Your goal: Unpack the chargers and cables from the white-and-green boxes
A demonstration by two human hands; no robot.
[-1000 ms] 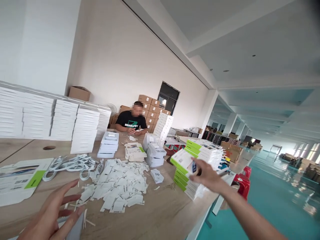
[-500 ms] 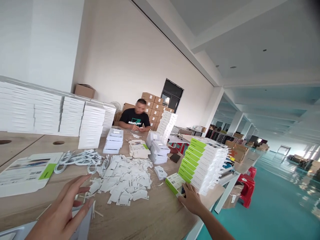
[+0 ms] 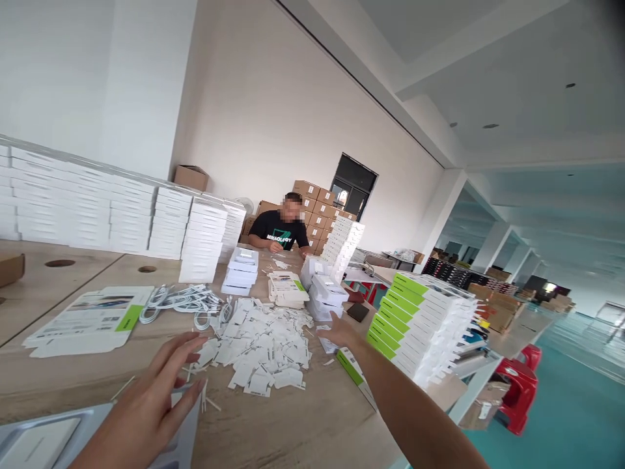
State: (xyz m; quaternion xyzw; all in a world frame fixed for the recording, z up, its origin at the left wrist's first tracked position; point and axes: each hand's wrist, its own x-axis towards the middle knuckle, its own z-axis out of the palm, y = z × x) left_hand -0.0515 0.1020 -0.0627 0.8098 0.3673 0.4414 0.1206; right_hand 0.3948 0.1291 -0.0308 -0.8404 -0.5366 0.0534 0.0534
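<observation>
My left hand (image 3: 151, 397) hovers over a grey plastic tray (image 3: 183, 430) at the lower left, fingers spread and holding nothing. A flat white device (image 3: 39, 443) lies in that tray. My right hand (image 3: 336, 331) reaches forward over a small stack of white leaflets (image 3: 328, 347), its thumb apart from the fingers; whether it touches them I cannot tell. Under my right forearm lies a white-and-green box (image 3: 350, 368), partly hidden. Close beside it rises a tall stack of green-and-white boxes (image 3: 415, 319).
White paper pieces (image 3: 268, 348) are heaped mid-table. Coiled white cables (image 3: 185, 303) and flattened printed cartons (image 3: 92, 319) lie at left. White box stacks (image 3: 202, 241) line the back. A co-worker (image 3: 278, 231) sits opposite. Red stools (image 3: 517, 391) stand at right.
My right hand has left the white-and-green box and moved forward and left to the leaflets. The left hand keeps its spread pose. The view has shifted left.
</observation>
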